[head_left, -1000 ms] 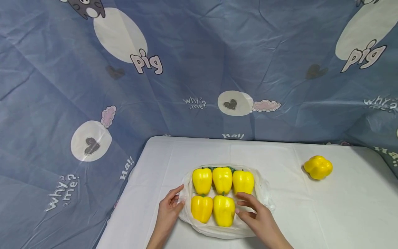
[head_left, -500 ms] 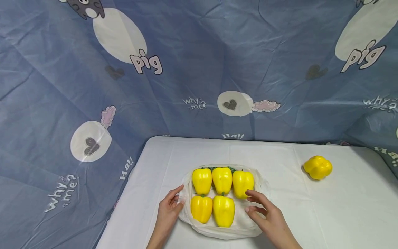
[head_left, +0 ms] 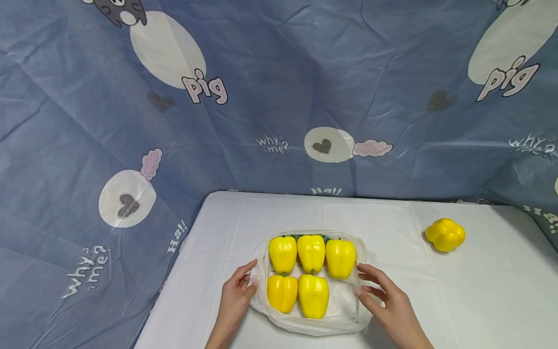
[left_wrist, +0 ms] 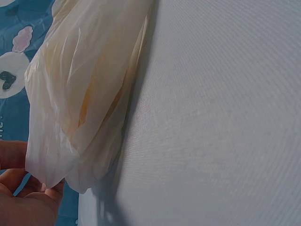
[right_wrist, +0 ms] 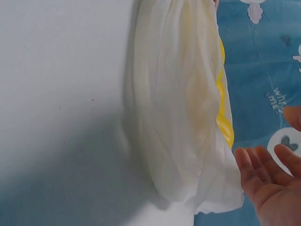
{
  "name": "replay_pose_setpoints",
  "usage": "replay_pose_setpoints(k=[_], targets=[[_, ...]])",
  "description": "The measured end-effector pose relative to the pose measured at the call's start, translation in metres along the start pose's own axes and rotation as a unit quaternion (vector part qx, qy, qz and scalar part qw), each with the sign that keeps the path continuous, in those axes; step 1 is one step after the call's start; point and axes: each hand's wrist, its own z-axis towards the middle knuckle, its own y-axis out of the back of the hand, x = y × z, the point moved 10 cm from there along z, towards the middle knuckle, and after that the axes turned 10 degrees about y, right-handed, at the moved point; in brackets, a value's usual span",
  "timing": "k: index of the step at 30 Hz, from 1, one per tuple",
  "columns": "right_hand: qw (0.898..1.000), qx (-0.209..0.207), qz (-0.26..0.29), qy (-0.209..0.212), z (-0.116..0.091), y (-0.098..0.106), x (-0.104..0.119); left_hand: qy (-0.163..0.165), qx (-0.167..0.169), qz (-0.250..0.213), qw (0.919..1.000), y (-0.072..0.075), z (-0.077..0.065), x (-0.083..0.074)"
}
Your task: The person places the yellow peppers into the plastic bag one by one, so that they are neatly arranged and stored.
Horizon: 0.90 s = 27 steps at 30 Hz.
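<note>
A white plastic bag (head_left: pixel 279 317) lies with its mouth spread wide on the table, yellow bell peppers inside: a back row of three, with the middle one (head_left: pixel 311 253), and a front row of two, with the right one (head_left: pixel 314 296). At the bag's left edge my left hand (head_left: pixel 235 293) holds the rim between thumb and fingers; the left wrist view shows the plastic over the fingers. My right hand (head_left: pixel 388 300) is by the right rim, fingers loosely bent, thumb apart; in the right wrist view its fingertips (right_wrist: pixel 241 157) are against or very near the plastic.
Another yellow bell pepper (head_left: pixel 445 235) lies on its side on the white-covered table (head_left: pixel 479 291), far to the right. Beyond the table's back and left edges hangs a blue printed cloth (head_left: pixel 261 87). Some dark green print or material shows behind the back row.
My right hand has drawn back to the right, from beside the front-row pepper out to the bag's right rim. My left hand and the peppers stay where they were.
</note>
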Motion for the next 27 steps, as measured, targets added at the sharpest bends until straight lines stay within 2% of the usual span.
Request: replay_pose_setpoints(k=[12, 19, 24, 27], targets=[[0.993, -0.053, -0.004, 0.104, -0.006, 0.022, 0.010, -0.009, -0.001, -0.005, 0.9999, 0.000, -0.001, -0.002], [0.990, -0.081, -0.045, 0.104, -0.007, 0.033, 0.002, -0.014, -0.003, -0.010, 0.9998, 0.000, 0.000, -0.002], [0.987, -0.095, -0.065, 0.115, -0.007, 0.042, 0.005, -0.006, -0.005, 0.001, 1.0000, 0.000, 0.000, -0.002], [0.986, -0.101, -0.080, 0.107, -0.007, 0.048, 0.001, -0.001, -0.006, 0.009, 0.9999, 0.001, 0.000, -0.003]])
